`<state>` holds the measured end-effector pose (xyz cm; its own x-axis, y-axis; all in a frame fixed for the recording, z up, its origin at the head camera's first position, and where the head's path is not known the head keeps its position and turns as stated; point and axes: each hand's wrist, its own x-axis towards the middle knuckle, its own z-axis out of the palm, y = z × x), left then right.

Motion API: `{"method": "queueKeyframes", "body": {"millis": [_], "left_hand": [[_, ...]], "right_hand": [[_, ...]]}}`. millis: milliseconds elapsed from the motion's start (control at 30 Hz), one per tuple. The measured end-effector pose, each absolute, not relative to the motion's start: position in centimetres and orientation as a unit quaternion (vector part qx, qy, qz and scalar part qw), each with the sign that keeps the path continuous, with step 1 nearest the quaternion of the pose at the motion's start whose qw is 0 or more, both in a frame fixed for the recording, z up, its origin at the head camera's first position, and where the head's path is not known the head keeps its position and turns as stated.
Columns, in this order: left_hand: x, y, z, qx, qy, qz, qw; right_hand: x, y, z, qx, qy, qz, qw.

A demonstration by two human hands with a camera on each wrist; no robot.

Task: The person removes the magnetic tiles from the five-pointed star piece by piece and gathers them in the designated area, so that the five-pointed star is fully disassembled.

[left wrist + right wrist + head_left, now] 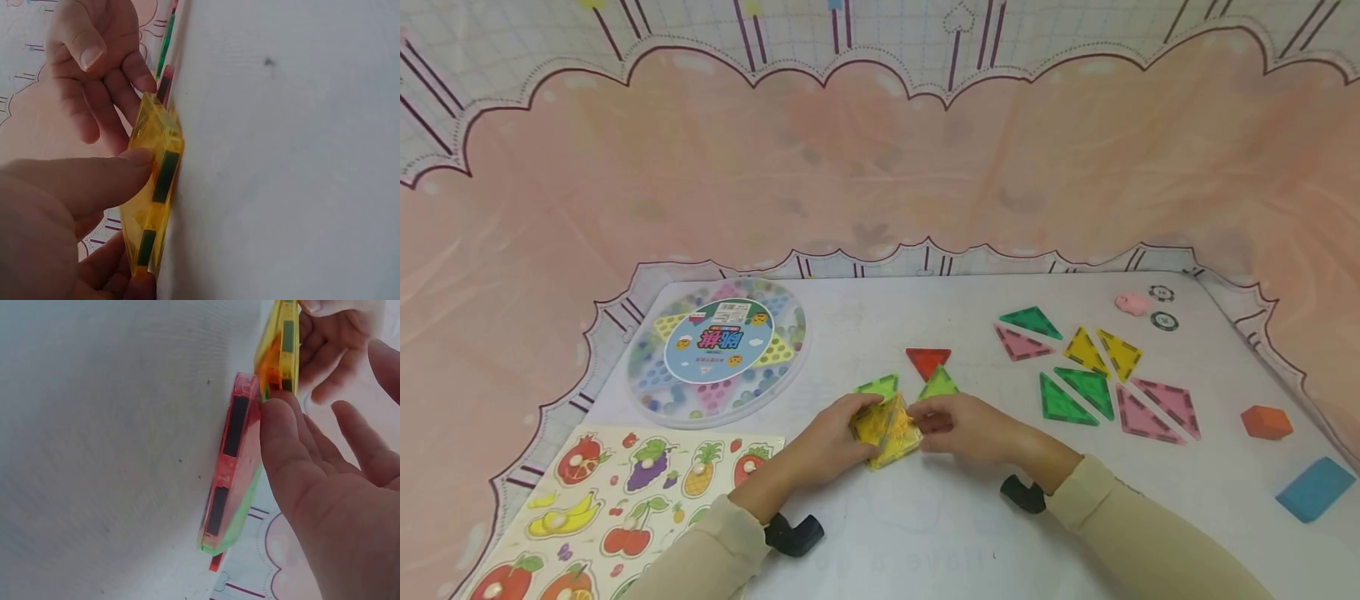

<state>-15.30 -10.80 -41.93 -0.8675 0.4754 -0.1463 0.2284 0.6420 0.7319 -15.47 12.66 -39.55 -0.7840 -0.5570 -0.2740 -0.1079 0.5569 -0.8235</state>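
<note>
My left hand (pixel 831 443) grips a yellow magnetic tile (pixel 889 432), its thumb across the near face and other fingers behind. Dark magnet strips show along the tile's edge in the left wrist view. Opposite it, my right hand (pixel 973 432) has its fingers loosely spread and its fingertips right at the tile's right end. In the right wrist view, a pink-red tile (pixel 232 440) shows beside that hand, with light green behind it. Just beyond the hands are two light green tiles, one on the left (pixel 880 387) and one on the right (pixel 938 381), and a red triangle tile (pixel 928 360).
On the right lie several triangle tiles: green (pixel 1066 400), pink (pixel 1167 408) and yellow (pixel 1120 354). Farther right are an orange block (pixel 1267 422), a blue block (pixel 1317 490) and a pink figure (pixel 1132 304). A round game box (pixel 718 350) and fruit puzzle board (pixel 647 467) occupy the left.
</note>
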Motion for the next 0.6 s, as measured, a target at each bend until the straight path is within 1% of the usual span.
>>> {"method": "queueKeyframes", "body": {"millis": [300, 600], "left_hand": [[-15.29, -10.37, -42.16, 0.198, 0.887, 0.387, 0.156], [-15.54, -10.49, -41.97, 0.187, 0.892, 0.374, 0.17]], "right_hand": [[-15.47, 12.52, -39.57, -0.185, 0.852, -0.426, 0.241], [-15.25, 12.35, -39.27, -0.197, 0.87, -0.374, 0.256]]}}
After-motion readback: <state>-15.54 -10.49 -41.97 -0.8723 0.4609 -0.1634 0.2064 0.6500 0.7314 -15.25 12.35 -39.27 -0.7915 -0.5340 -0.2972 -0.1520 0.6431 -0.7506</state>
